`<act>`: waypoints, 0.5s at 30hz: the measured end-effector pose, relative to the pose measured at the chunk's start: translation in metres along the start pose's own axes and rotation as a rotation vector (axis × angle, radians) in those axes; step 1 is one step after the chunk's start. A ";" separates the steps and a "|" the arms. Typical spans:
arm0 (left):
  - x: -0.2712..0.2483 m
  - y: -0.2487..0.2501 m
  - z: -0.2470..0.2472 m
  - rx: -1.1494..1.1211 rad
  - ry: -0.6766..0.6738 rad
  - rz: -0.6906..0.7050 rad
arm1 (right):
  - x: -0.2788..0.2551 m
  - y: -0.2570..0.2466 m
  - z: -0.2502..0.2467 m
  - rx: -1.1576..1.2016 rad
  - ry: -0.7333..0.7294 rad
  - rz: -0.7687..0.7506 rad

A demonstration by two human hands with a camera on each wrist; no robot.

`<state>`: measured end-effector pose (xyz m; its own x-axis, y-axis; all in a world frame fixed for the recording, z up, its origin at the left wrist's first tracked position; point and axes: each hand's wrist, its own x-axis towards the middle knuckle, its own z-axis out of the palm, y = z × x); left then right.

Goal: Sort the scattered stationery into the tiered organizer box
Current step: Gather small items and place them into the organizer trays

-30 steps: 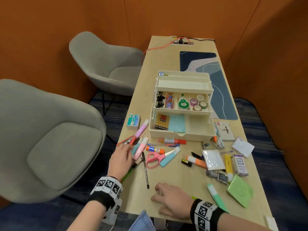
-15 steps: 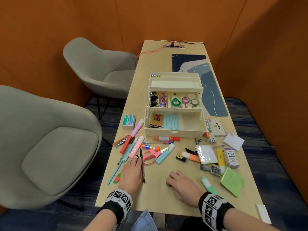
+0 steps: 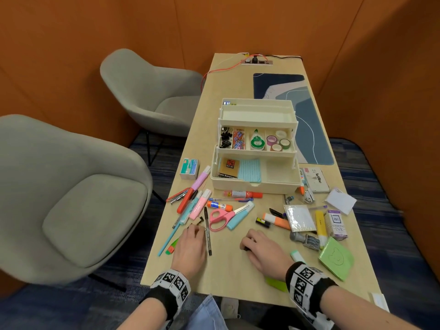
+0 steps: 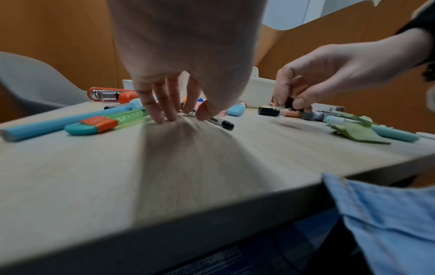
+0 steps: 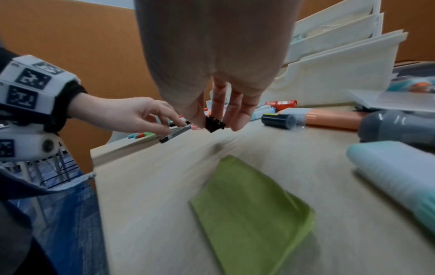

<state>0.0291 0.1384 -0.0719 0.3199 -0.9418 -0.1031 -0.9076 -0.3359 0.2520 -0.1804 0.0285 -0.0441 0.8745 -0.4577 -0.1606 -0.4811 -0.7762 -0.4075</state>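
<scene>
Nearest, the right hand (image 5: 219,104) holds a small black metal binder clip (image 5: 213,124) in a fingertip grip just above the pale wood-grain worktop (image 3: 228,265). The left hand (image 4: 179,89) pinches a small metal piece I cannot identify beside a slim black pen (image 3: 207,231). Smooth plastic markers and pink-handled scissors (image 3: 225,216) lie unsorted. Beyond, the cream plastic tiered organizer box (image 3: 256,186) already holds clips, tape rolls and cards, so I judge the sorting under halfway

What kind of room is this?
Probably a small office meeting booth: a narrow wooden table between orange padded walls, two grey lounge chairs, and a power strip at the far end.
</scene>
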 end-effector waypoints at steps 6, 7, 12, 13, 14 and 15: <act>-0.008 -0.008 0.005 0.014 0.006 0.099 | 0.004 0.005 -0.003 0.028 0.015 0.016; -0.009 -0.008 0.003 0.011 0.003 0.116 | 0.004 0.006 -0.003 0.030 0.020 0.019; -0.002 -0.005 -0.002 -0.133 -0.045 0.097 | 0.006 0.009 -0.001 0.062 0.054 0.036; 0.002 -0.003 -0.003 -0.154 -0.033 0.079 | 0.007 0.009 -0.001 0.067 0.060 0.036; 0.006 -0.001 -0.003 -0.164 -0.030 0.064 | 0.008 0.009 -0.001 0.069 0.063 0.037; 0.011 0.001 -0.002 -0.168 -0.033 0.055 | 0.008 0.009 -0.002 0.070 0.061 0.042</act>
<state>0.0319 0.1279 -0.0703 0.2597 -0.9588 -0.1156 -0.8641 -0.2841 0.4154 -0.1774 0.0171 -0.0471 0.8470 -0.5166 -0.1253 -0.5103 -0.7244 -0.4635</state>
